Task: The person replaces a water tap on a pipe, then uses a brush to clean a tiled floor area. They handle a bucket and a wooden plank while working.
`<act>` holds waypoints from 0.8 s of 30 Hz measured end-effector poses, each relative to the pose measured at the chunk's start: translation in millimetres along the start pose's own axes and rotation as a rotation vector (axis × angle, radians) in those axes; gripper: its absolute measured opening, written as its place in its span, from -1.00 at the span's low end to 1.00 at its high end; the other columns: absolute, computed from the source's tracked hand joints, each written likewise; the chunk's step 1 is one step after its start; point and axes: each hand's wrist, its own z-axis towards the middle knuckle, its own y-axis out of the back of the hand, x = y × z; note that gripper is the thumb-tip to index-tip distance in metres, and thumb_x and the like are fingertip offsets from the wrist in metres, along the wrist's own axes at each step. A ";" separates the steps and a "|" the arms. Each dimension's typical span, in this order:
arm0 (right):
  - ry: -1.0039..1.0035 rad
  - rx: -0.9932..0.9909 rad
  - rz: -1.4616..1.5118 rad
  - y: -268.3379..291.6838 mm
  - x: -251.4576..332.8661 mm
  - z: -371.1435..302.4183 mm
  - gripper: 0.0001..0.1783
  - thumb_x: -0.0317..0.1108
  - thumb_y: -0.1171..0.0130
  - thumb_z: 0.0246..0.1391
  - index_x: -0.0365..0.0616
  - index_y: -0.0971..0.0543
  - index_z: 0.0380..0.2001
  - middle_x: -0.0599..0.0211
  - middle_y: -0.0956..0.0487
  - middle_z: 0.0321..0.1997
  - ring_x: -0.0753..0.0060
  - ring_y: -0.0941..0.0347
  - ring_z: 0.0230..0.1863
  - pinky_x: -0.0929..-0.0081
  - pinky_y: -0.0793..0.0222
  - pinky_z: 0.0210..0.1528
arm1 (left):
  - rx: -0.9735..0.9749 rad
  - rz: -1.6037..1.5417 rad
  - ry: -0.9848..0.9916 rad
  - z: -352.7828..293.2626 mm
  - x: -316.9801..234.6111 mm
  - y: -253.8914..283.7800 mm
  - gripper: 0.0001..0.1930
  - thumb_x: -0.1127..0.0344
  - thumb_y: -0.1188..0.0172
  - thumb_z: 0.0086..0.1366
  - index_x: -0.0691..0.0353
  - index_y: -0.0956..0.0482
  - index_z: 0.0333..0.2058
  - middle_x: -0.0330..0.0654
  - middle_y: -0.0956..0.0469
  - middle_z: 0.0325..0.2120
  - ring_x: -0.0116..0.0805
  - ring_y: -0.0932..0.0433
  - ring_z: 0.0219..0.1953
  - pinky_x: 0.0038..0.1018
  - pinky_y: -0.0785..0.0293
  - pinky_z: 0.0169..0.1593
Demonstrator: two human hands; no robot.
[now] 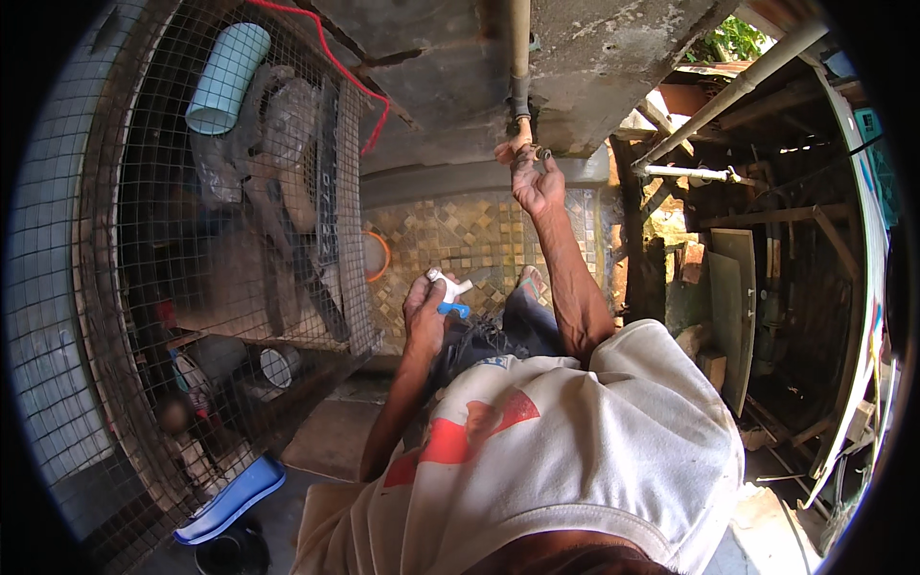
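Rough concrete fills the top of the view, with a band of small mosaic tiles (470,235) below it and a wire mesh cage (192,287) curving along the left. Down the concrete runs a thin pipe (519,48), ending in a dark joint and a small metal fitting (522,129). The right hand (537,182) is raised to that spot — its fingertips close around the fitting, thumb and forefinger pinching it just under the joint. The left hand (424,311) hangs lower, near the person's lap, its fingers curled around a white plastic tap (448,287) with a blue handle, which pokes out above the thumb. Inside the cage lies a pale blue tube (227,77). A red wire (331,57) loops over the cage top — and a blue tray (230,498) sits on the floor below.
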 end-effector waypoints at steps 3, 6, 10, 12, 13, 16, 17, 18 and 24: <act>-0.063 0.033 0.125 -4.9 3.6 3.9 -0.60 -0.19 -0.03 0.41 -0.41 -0.44 -0.02 0.02 -0.61 -0.14 0.25 -0.60 -0.23 0.42 -0.65 -0.16 | 0.002 -0.018 -0.006 -2.3 -1.3 -2.5 -0.69 0.31 -0.10 0.49 0.32 -0.42 0.11 -0.09 -0.59 -0.08 -0.39 -0.59 -0.14 -0.50 -0.57 -0.09; 0.298 -0.160 -0.219 -11.6 -21.5 0.8 -0.77 -0.36 -0.10 0.36 -0.28 -0.46 -0.04 0.05 -0.59 -0.14 0.29 -0.60 -0.19 0.37 -0.65 -0.13 | -0.009 -0.017 -0.015 -2.9 -1.4 1.9 -0.69 0.31 -0.10 0.49 0.30 -0.43 0.12 -0.10 -0.60 -0.09 -0.40 -0.59 -0.17 -0.50 -0.57 -0.10; 0.292 -0.178 -0.451 -4.8 -25.9 -2.5 -0.84 -0.37 -0.11 0.36 -0.18 -0.46 -0.07 0.14 -0.59 -0.18 0.31 -0.59 -0.20 0.35 -0.64 -0.11 | 0.031 0.034 0.010 -3.9 -2.1 8.7 -0.65 0.28 -0.09 0.50 0.28 -0.39 0.16 -0.09 -0.56 -0.03 -0.26 -0.57 0.02 -0.33 -0.56 0.02; 0.344 -0.179 -0.590 -1.0 -30.0 -1.0 -0.84 -0.38 -0.14 0.35 -0.17 -0.46 -0.08 0.18 -0.58 -0.20 0.31 -0.58 -0.22 0.36 -0.63 -0.10 | 0.018 0.044 0.021 -5.2 -3.0 8.8 -0.65 0.28 -0.10 0.50 0.27 -0.39 0.16 -0.10 -0.56 -0.03 -0.26 -0.57 0.02 -0.33 -0.56 0.02; 0.375 -0.194 -0.589 -0.4 -33.5 1.4 -0.79 -0.44 -0.23 0.28 -0.16 -0.44 -0.09 0.24 -0.57 -0.23 0.34 -0.54 -0.28 0.38 -0.62 -0.14 | 0.010 0.049 0.026 -6.3 -3.6 8.6 -0.65 0.28 -0.10 0.50 0.26 -0.39 0.16 -0.11 -0.56 -0.03 -0.26 -0.57 0.02 -0.33 -0.56 0.02; 0.662 -0.333 -0.894 4.1 -47.7 2.2 -0.73 -0.52 -0.30 0.19 -0.17 -0.42 -0.13 0.31 -0.53 -0.27 0.42 -0.49 -0.29 0.43 -0.56 -0.20 | 0.025 0.046 0.009 -7.4 -2.7 9.9 -0.66 0.27 -0.10 0.50 0.25 -0.40 0.16 -0.12 -0.56 -0.03 -0.27 -0.57 0.01 -0.34 -0.56 0.03; 0.752 -0.250 -0.986 16.3 -40.7 8.6 -0.66 -0.54 -0.38 0.08 -0.16 -0.42 -0.17 0.38 -0.48 -0.30 0.48 -0.46 -0.28 0.47 -0.47 -0.24 | 0.025 0.050 0.009 -7.4 -2.8 10.4 -0.66 0.27 -0.10 0.50 0.25 -0.40 0.16 -0.12 -0.56 -0.04 -0.28 -0.58 0.01 -0.34 -0.56 0.03; 0.888 -0.251 -1.190 23.4 -29.1 12.0 -0.66 -0.55 -0.39 0.06 -0.16 -0.42 -0.18 0.40 -0.46 -0.31 0.49 -0.45 -0.28 0.47 -0.45 -0.24 | 0.032 0.054 0.012 -6.6 -2.7 8.7 -0.66 0.27 -0.09 0.50 0.25 -0.40 0.16 -0.12 -0.56 -0.04 -0.28 -0.58 0.01 -0.34 -0.56 0.02; 1.395 -0.074 -2.175 -0.2 -4.7 -3.9 -0.62 -0.67 -0.30 -0.19 -0.12 -0.52 -0.24 0.24 -0.41 -0.35 0.19 -0.41 -0.21 0.27 -0.38 -0.12 | -0.031 0.050 -0.040 -9.3 -2.2 8.9 -0.72 0.25 -0.11 0.49 0.27 -0.48 0.05 -0.16 -0.62 -0.14 -0.47 -0.58 -0.23 -0.56 -0.54 -0.16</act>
